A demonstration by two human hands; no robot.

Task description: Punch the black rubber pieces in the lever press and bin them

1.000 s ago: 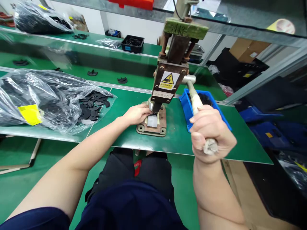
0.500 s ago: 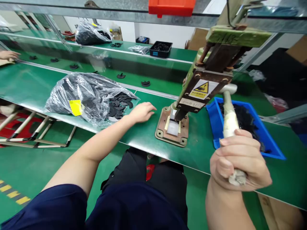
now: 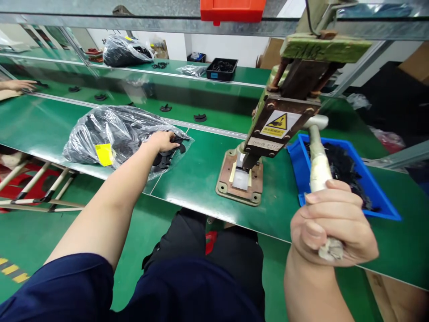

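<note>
My right hand [image 3: 335,223] is wrapped round the pale lever handle [image 3: 320,167] of a green hand press [image 3: 284,114]. On the press base [image 3: 223,176], a light block [image 3: 240,179] sits under the ram. My left hand [image 3: 162,141] reaches over the mouth of a clear plastic bag [image 3: 89,129], its thumb and fingers apart among flat, curved black pieces [image 3: 162,162]. Whether its fingertips grip a piece is not clear. A yellow label [image 3: 104,154] is on the bag.
Right of the press stands a blue bin [image 3: 385,208] with black parts in it. Curved black pieces [image 3: 200,117] lie spaced along the green strip behind the bench. Another person's hand [image 3: 22,85] is at the far left. A red bin [image 3: 233,10] hangs overhead.
My left hand has moved left from beside the press base to the black pieces at the bag's mouth. My right hand stays on the lever. The other person's hand has shifted right.
</note>
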